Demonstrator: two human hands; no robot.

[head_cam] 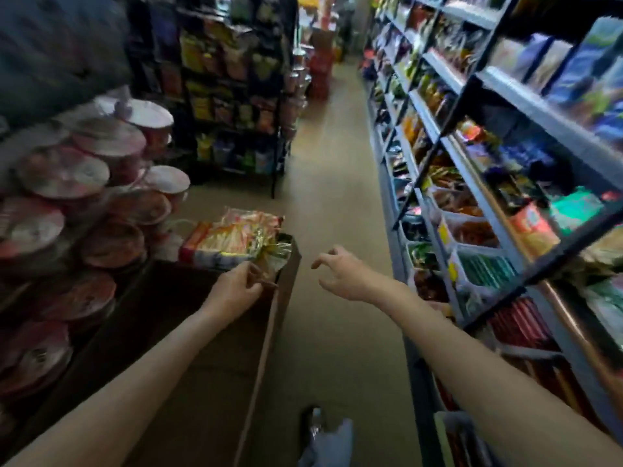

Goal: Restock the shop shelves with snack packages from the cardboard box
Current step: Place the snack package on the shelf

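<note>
A brown cardboard box [209, 332] stands on the aisle floor at my left, its far end piled with orange and yellow snack packages [232, 239]. My left hand [236, 289] reaches over the box's far right corner, fingers curled at the near edge of a shiny package; blur hides whether it has a real hold. My right hand [340, 273] hovers over the floor between the box and the shelves [478, 251] on the right, fingers spread and loosely curled, holding nothing.
Stacked instant noodle bowls [67, 203] crowd the left side beside the box. A dark wire rack of snack bags [232, 96] stands further down the aisle. A tan floor strip [333, 170] runs between them. A shoe and trouser leg [320, 436] show at the bottom.
</note>
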